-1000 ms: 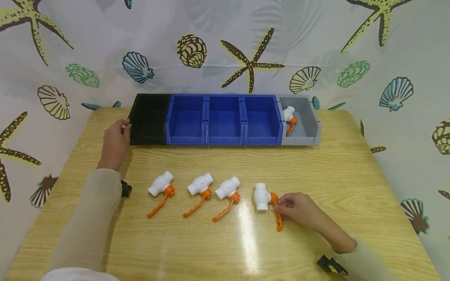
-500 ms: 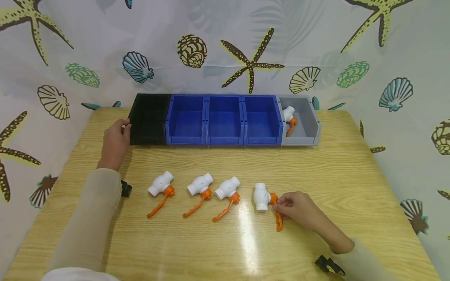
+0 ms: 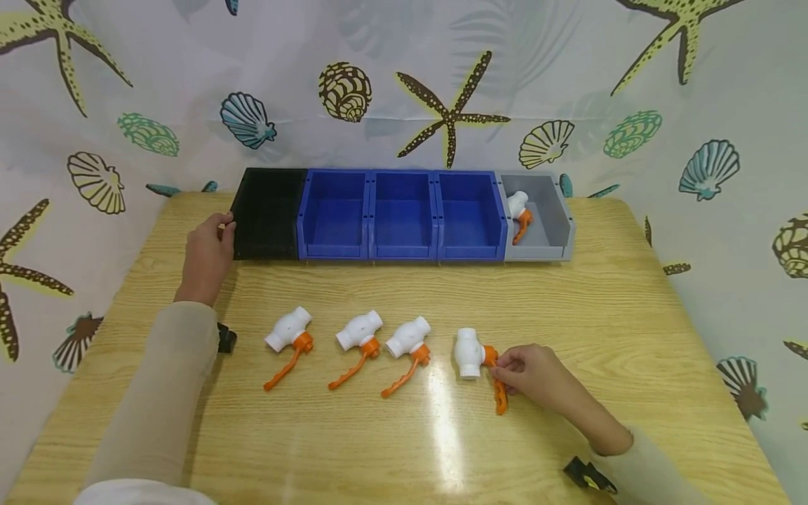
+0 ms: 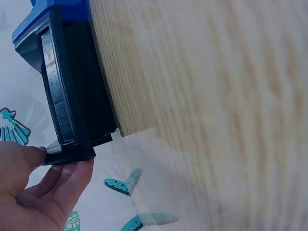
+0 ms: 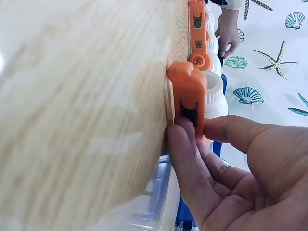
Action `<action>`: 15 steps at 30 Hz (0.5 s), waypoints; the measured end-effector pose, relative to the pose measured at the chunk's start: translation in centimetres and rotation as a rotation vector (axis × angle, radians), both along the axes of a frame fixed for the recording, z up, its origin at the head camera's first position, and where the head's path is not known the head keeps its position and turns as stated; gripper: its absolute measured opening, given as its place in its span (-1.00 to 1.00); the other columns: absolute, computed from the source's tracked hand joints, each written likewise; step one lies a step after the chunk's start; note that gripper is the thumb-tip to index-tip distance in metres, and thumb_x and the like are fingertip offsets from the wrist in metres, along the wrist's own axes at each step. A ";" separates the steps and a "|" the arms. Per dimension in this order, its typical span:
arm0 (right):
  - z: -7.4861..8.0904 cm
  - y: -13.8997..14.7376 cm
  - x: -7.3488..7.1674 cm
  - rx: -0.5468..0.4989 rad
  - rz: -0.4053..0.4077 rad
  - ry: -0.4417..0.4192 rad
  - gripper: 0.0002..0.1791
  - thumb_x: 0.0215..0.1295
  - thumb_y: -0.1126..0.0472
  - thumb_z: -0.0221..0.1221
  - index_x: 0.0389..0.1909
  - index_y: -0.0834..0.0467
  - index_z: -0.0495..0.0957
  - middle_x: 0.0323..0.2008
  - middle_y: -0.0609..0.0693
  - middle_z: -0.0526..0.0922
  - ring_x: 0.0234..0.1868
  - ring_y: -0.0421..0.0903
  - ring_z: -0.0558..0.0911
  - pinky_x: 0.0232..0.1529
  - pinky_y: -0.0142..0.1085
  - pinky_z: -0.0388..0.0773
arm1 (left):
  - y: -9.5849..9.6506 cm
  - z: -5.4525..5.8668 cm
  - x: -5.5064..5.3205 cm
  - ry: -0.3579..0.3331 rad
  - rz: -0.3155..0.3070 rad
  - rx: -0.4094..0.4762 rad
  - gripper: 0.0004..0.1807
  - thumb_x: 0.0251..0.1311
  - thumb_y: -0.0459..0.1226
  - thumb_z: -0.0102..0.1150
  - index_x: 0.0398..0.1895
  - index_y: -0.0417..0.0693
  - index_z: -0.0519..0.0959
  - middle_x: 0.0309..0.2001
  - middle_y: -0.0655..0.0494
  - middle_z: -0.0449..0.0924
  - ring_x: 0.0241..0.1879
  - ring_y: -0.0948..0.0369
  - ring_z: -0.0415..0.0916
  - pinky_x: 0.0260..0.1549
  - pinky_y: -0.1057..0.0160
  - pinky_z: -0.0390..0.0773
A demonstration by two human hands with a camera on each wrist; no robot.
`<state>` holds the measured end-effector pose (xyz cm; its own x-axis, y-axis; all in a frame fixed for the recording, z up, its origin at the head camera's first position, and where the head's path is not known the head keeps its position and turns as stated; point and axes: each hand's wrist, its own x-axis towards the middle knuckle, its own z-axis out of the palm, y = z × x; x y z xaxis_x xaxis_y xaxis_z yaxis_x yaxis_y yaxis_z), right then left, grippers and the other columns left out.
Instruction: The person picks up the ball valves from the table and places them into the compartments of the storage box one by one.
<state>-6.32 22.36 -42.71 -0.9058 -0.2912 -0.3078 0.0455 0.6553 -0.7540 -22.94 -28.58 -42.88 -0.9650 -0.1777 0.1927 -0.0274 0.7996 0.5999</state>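
My left hand (image 3: pixel 208 256) pinches the left side wall of the black bin (image 3: pixel 268 217), thumb on one face and fingers on the other in the left wrist view. At the right, my right hand (image 3: pixel 536 375) pinches the orange handle of a white ball valve (image 3: pixel 468 354) lying on the table. The right wrist view shows thumb and fingers on both sides of that orange handle (image 5: pixel 190 91). To its left lie a second ball valve (image 3: pixel 409 337), a third ball valve (image 3: pixel 361 331) and another ball valve (image 3: pixel 290 330), each with its orange handle toward me.
Right of the black bin, a blue bin (image 3: pixel 334 217), a middle blue bin (image 3: pixel 404 217) and another blue bin (image 3: pixel 468 217) stand side by side. The grey bin (image 3: pixel 543 221) at the row's end holds one ball valve (image 3: pixel 519 210). A patterned cloth (image 3: pixel 379 42) hangs behind the wooden table (image 3: pixel 353 449).
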 end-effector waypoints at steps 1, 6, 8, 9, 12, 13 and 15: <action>0.0 0.0 0.0 0.007 0.004 0.005 -0.85 0.21 0.24 0.22 -0.44 0.26 0.59 -0.53 -0.04 0.63 -0.54 -0.15 0.60 -0.52 -0.33 0.55 | 0.0 -0.1 0.0 0.001 -0.001 0.000 -0.57 0.43 -0.15 -0.24 0.20 -0.20 0.40 -0.03 -0.22 0.52 -0.34 0.03 0.44 -0.38 0.09 0.43; -0.3 -0.1 -0.1 0.038 0.018 0.033 -0.86 0.20 0.27 0.22 -0.50 0.23 0.58 -0.57 -0.07 0.61 -0.57 -0.16 0.59 -0.55 -0.36 0.53 | -0.3 -0.4 0.0 0.013 -0.005 -0.003 -0.58 0.43 -0.15 -0.23 0.18 -0.20 0.41 -0.07 -0.20 0.54 -0.38 0.04 0.44 -0.44 0.12 0.42; -0.5 -0.1 -0.1 0.048 0.021 0.046 -0.87 0.19 0.28 0.22 -0.52 0.22 0.57 -0.59 -0.08 0.60 -0.58 -0.16 0.59 -0.56 -0.38 0.53 | -0.4 -0.4 -0.1 0.023 -0.009 -0.006 -0.58 0.42 -0.15 -0.22 0.18 -0.20 0.42 -0.12 -0.20 0.55 -0.41 0.05 0.43 -0.49 0.15 0.40; -0.5 -0.1 -0.1 0.049 0.020 0.052 -0.87 0.19 0.29 0.22 -0.53 0.21 0.56 -0.59 -0.08 0.60 -0.58 -0.16 0.59 -0.56 -0.38 0.53 | -0.4 -0.4 -0.2 0.027 -0.010 -0.007 -0.58 0.42 -0.15 -0.21 0.17 -0.21 0.42 -0.14 -0.19 0.55 -0.42 0.05 0.42 -0.51 0.18 0.39; -0.6 -0.2 0.0 0.040 0.018 0.068 -0.87 0.18 0.31 0.21 -0.54 0.21 0.55 -0.60 -0.08 0.60 -0.59 -0.15 0.59 -0.58 -0.37 0.53 | -0.4 -0.2 -0.3 0.038 -0.015 -0.009 -0.58 0.42 -0.15 -0.20 0.17 -0.22 0.43 -0.17 -0.19 0.56 -0.46 0.06 0.41 -0.57 0.23 0.36; -0.6 -0.2 0.0 0.037 0.021 0.074 -0.88 0.18 0.32 0.21 -0.53 0.22 0.55 -0.60 -0.08 0.60 -0.59 -0.15 0.60 -0.58 -0.37 0.53 | -0.4 -0.2 -0.3 0.041 -0.017 -0.009 -0.58 0.42 -0.15 -0.20 0.17 -0.22 0.43 -0.18 -0.19 0.56 -0.47 0.06 0.41 -0.59 0.24 0.35; -0.6 -0.3 0.0 0.025 0.015 0.074 -0.89 0.18 0.34 0.20 -0.52 0.23 0.55 -0.60 -0.08 0.60 -0.59 -0.15 0.60 -0.58 -0.36 0.53 | -0.3 -0.1 -0.3 0.037 -0.018 -0.006 -0.57 0.42 -0.16 -0.20 0.17 -0.22 0.43 -0.18 -0.20 0.56 -0.47 0.06 0.40 -0.59 0.25 0.34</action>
